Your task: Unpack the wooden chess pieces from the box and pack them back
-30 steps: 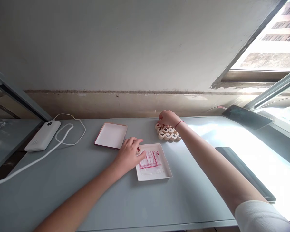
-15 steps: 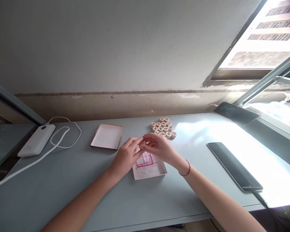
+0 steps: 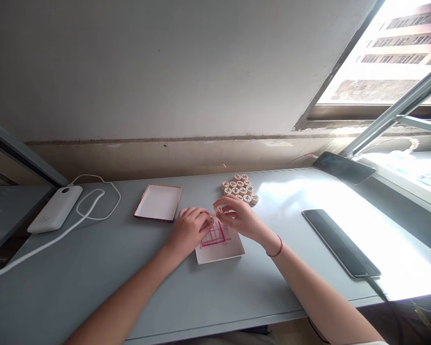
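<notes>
Between the thumb and fingers of my right hand (image 3: 242,220) is a round xiangqi piece (image 3: 219,209), tilted above the far part of a shallow white box (image 3: 222,255). My left hand (image 3: 189,227) is curled over the box's far left corner, its fingertips closed on another pale piece (image 3: 211,220) that is mostly covered. Inside the box lies a sheet with red grid lines (image 3: 215,235). Just beyond my right hand, several wooden xiangqi pieces (image 3: 240,187) stand close together in rows, their characters facing up.
An upturned box lid (image 3: 158,203) lies to the left. Farther left is a white power bank (image 3: 55,209) with a looping white cable (image 3: 89,206). A phone (image 3: 339,242) with a cable lies at right, and another dark phone (image 3: 345,167) leans by the metal frame.
My hands were together at the fingertips and have now parted. The piece in my right hand has come into view, while my left hand has lowered slightly toward the box.
</notes>
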The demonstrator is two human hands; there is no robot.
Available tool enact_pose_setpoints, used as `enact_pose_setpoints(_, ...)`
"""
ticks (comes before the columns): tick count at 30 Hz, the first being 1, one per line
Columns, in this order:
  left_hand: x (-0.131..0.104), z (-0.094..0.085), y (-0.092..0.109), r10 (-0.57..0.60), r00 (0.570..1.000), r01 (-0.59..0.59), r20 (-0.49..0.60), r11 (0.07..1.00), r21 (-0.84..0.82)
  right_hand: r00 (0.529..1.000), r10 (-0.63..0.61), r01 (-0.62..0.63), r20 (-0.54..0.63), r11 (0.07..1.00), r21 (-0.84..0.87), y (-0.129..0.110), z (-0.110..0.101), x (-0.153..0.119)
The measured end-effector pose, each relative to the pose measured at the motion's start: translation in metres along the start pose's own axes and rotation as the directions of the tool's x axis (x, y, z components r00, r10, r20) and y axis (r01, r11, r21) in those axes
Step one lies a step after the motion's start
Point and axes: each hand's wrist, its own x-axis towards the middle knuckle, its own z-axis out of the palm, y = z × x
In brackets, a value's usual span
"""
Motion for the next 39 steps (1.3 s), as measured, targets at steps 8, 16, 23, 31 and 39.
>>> enact_pose_setpoints(8,-0.007,-0.003,-0.006,-0.098,0.994,0.106,0.049,0.971,-0.215,0.986,-0.144,0.168,0.089,0.883,-0.439,-0.007,0.016,-0.006)
enact_pose_setpoints(16,-0.007,0.001,-0.009,-0.157,0.984,0.175,0.088,0.948,-0.265,0.969,-0.205,0.243,0.136,0.713,-0.657,-0.001,0.025,-0.004)
enact_pose_setpoints(23,-0.002,0.003,-0.008,-0.148,0.984,0.167,0.094,0.956,-0.242,0.981,-0.163,0.196,0.109,0.814,-0.547,-0.007,0.016,-0.002)
enact_pose_setpoints(31,0.008,0.009,-0.002,-0.2,0.97,0.213,0.138,0.974,-0.082,0.952,0.057,-0.247,-0.302,0.724,-0.644,0.02,-0.062,0.061)
enact_pose_setpoints(39,0.005,0.008,-0.004,-0.174,0.974,0.187,0.146,0.979,-0.078,0.923,0.357,-0.336,-0.143,0.567,-0.752,0.041,-0.08,0.116)
